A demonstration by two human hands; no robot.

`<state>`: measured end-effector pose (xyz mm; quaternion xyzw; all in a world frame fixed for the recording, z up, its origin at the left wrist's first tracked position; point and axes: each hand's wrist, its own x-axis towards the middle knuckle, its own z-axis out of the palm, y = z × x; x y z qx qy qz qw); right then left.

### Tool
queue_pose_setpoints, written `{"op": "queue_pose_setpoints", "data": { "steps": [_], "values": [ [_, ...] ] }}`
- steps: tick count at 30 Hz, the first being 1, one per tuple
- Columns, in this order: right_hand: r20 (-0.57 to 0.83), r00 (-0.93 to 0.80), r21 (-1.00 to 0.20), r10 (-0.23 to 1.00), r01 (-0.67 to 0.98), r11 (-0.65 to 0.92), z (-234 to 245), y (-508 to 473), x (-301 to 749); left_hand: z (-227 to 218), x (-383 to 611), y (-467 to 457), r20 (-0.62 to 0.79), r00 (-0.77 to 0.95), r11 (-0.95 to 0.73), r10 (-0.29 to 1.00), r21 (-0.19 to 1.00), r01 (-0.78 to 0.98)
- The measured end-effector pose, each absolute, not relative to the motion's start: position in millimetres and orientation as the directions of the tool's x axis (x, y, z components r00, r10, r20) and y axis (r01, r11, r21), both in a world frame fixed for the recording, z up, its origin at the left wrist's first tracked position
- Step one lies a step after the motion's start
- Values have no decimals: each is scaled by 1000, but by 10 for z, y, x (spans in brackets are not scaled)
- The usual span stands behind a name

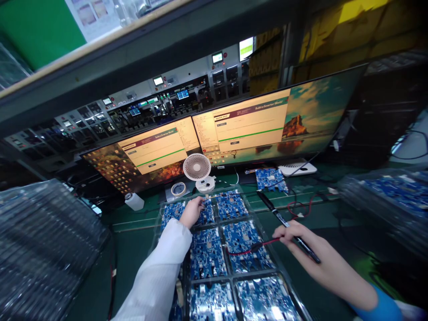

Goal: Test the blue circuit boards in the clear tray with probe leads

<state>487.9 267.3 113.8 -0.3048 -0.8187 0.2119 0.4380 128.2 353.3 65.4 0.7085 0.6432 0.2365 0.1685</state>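
My left hand (192, 211) reaches over the back of a clear plastic tray (219, 229). Its fingers are pinched together at a blue circuit board (207, 215); what they hold, if anything, is too small to tell. To the right of the tray, my right hand (297, 238) grips a black marker pen (279, 217), slanted with one end up and left. The same fingers pinch a red and black cable (245, 252), which stretches left across another circuit board (242, 236) in the tray. More blue boards lie in the tray's other compartments.
Behind the tray stand a small white fan (197, 167), a tape roll (178, 189), a white bottle (134, 201) and two monitors (254, 125). A loose circuit board (271, 179) lies at the back. Stacked trays (50, 249) rise at left; more boards (397, 191) sit right.
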Motion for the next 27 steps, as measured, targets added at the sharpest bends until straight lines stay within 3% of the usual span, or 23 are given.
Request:
{"op": "queue_pose_setpoints", "data": {
  "steps": [11, 18, 20, 22, 24, 27],
  "values": [
    [587, -422, -610, 692, 331, 720, 1102, 2675, 4876, 606, 1345, 3495, 116, 18, -75, 993, 506, 859],
    [624, -292, -615, 724, 388, 686, 1031, 2684, 4881, 736, 1547, 3306, 176, -90, -19, 980, 537, 843],
    [621, -251, -643, 743, 379, 666, 1006, 2689, 4883, 920, 1675, 3102, 203, 9, -123, 979, 556, 822],
    [600, -213, -683, 771, 365, 633, 979, 2694, 4888, 1123, 1817, 2851, 139, 342, -351, 929, 619, 703],
    [580, -169, -716, 797, 362, 597, 959, 2697, 4896, 1276, 1933, 2622, 36, 566, -449, 824, 651, 612],
    [569, -138, -731, 810, 367, 576, 959, 2698, 4900, 1338, 1979, 2457, -14, 590, -471, 808, 586, 660]
  ]
}}
